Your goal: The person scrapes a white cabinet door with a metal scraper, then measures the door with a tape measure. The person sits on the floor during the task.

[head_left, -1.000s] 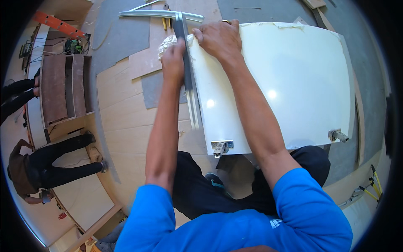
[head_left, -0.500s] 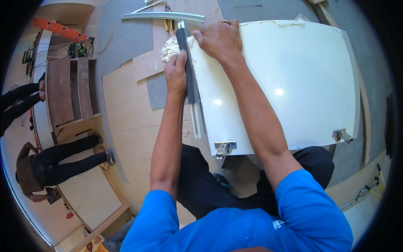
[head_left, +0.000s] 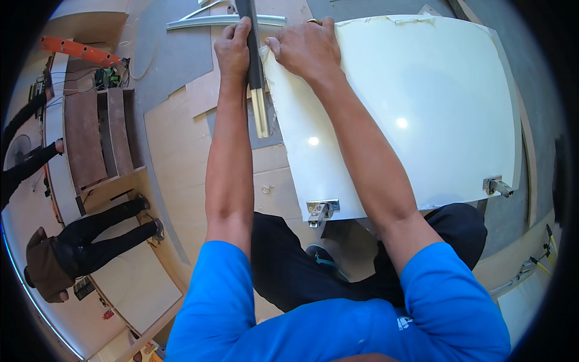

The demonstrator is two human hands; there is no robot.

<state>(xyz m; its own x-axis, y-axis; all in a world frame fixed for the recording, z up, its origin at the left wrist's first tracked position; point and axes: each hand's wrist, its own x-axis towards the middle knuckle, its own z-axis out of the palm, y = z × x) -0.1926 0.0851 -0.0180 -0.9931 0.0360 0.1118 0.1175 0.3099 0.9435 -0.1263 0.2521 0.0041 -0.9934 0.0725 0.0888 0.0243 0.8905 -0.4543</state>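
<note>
A white cabinet door panel (head_left: pixel 398 84) lies before me, with ragged film along its far and left edges. Two metal hinges are fixed on its near side, one at the left (head_left: pixel 321 212) and one at the right (head_left: pixel 497 186). My left hand (head_left: pixel 233 51) is closed round a long narrow bar, dark along its upper part (head_left: pixel 256 69) and pale and grooved at its near end. That bar runs beside the panel's left edge. At the panel's far left corner, my right hand (head_left: pixel 310 51) grips the edge, fingers curled over it.
Pale metal rails (head_left: pixel 187 24) lie on the floor beyond my left hand. Thin boards (head_left: pixel 175 130) cover the floor at left. Further left are an open wooden cabinet (head_left: pixel 81 139), an orange ladder (head_left: pixel 81 51) and a co-worker in dark clothes (head_left: pixel 51 259); another person's arms reach in.
My left hand has moved the bar away from me and slightly left, so its near end has drawn back along the panel's edge. My right hand stays on the panel's corner.
</note>
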